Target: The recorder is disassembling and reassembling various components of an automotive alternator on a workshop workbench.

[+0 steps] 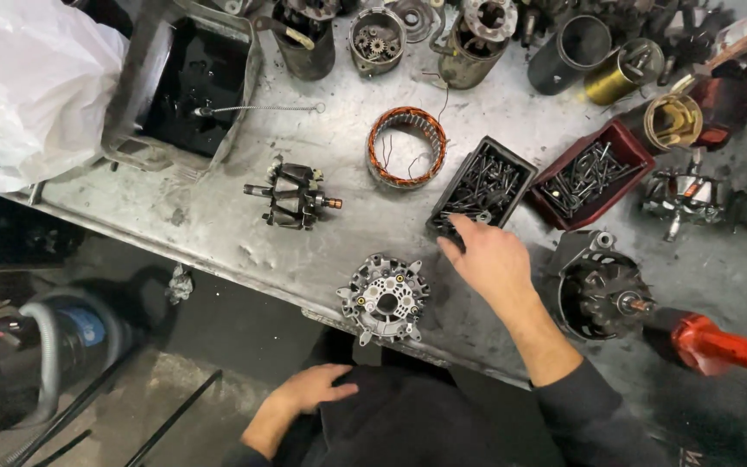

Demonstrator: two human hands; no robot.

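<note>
Screws fill a black tray (483, 184) near the middle of the grey metal table (304, 251), and the right hand (488, 256) reaches over the tray's near corner, fingers spread and loosely curled, fingertips at the tray's edge; it has hold of nothing that can be seen. Left hand (309, 387) rests low, below the table edge, on dark clothing, fingers relaxed and half open, holding nothing.

Just right of the black tray sits a red tray (592, 175), also full of screws. A silver end cover (385, 298) lies near the table's front edge, just left of the right hand. A rotor (295, 195) lies farther left, and a copper-wound stator ring (406, 146) sits behind it, beside the black tray. A dark housing (600, 288) with a shaft stands to the right of the right forearm, with a red tool (719, 346) blurred beside it.
</note>
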